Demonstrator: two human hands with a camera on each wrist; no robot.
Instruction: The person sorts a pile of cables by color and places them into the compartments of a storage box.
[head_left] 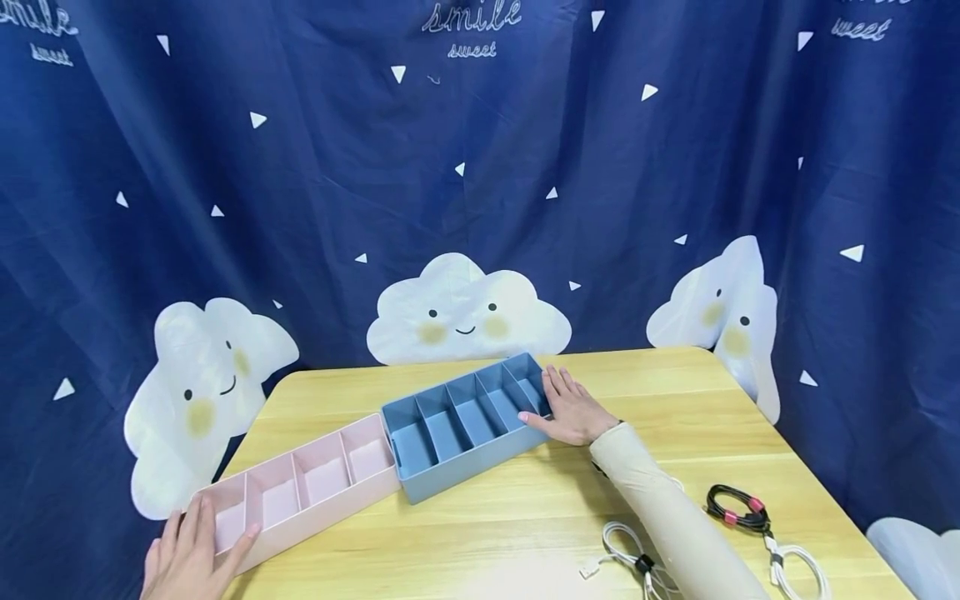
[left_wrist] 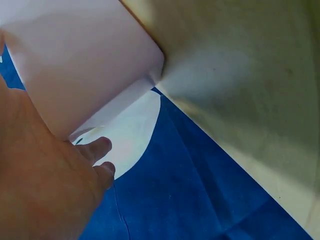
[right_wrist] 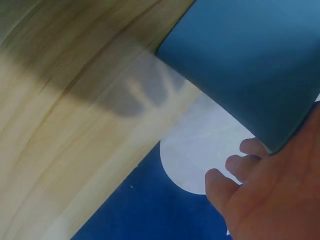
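A pink divided storage box (head_left: pixel 322 514) and a blue divided storage box (head_left: pixel 480 463) stand end to end on the table, slanting up to the right. Their near ends meet mid-table, and the compartments in view hold nothing. At the pink box's left end rests my left hand (head_left: pixel 186 557), thumb along the front wall and fingers extended at the end wall. My right hand (head_left: pixel 573 414) lies spread against the blue box's right end, its thumb over the front rim. The wrist views show the pink wall (left_wrist: pixel 95 60) and blue wall (right_wrist: pixel 250 60) beside the fingers.
On the right of the wooden table (head_left: pixel 510 542) lie a bundled white cable (head_left: pixel 621 552) and a black cable (head_left: pixel 738 521) with red ties, beside another white cable (head_left: pixel 806 562). A blue curtain (head_left: pixel 465 200) with clouds hangs behind the table's back edge.
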